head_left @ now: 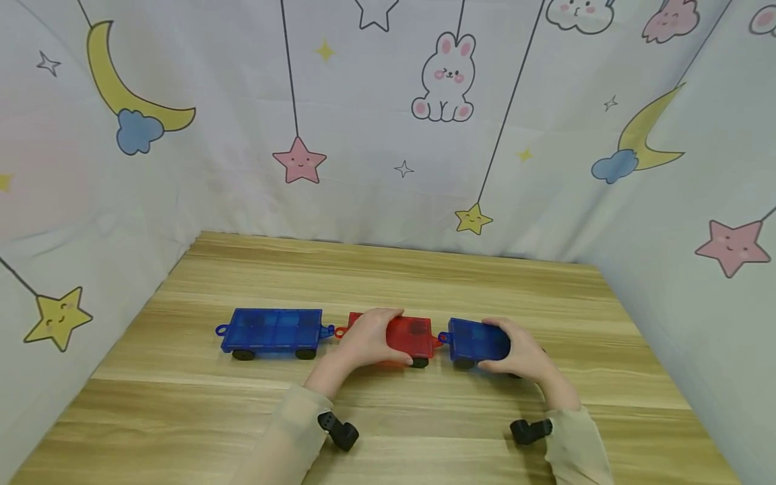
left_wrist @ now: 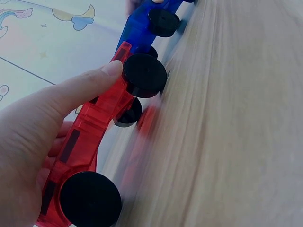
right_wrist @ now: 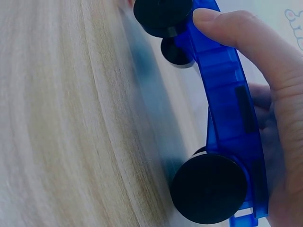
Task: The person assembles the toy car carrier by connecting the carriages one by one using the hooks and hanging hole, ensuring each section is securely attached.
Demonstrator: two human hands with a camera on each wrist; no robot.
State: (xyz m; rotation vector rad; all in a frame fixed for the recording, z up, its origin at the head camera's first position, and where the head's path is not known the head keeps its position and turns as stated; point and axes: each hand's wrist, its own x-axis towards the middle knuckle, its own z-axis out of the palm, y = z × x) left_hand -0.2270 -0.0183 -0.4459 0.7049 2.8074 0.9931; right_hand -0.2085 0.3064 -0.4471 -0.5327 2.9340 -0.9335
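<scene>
A translucent red toy wagon (head_left: 411, 335) with black wheels stands mid-table. My left hand (head_left: 368, 339) grips it from above, thumb along the near side. To its right is a translucent blue toy wagon (head_left: 471, 340), held across its right part by my right hand (head_left: 525, 351). Where these two wagons meet, the blue ring (head_left: 444, 337) overlaps the red hook (head_left: 437, 341) in the head view. Black wheels (left_wrist: 144, 75) show under the red wagon in the left wrist view. The right wrist view shows my right thumb (right_wrist: 208, 17) on the blue wagon's side, beside a wheel.
Left of the red wagon stands another blue wagon (head_left: 275, 329), its hook (head_left: 327, 331) close to the red ring (head_left: 341, 332). The wooden table (head_left: 424, 424) extends to a white cloth (head_left: 376, 209) with printed stars and moons. A small black device (head_left: 339, 431) sits at each wrist.
</scene>
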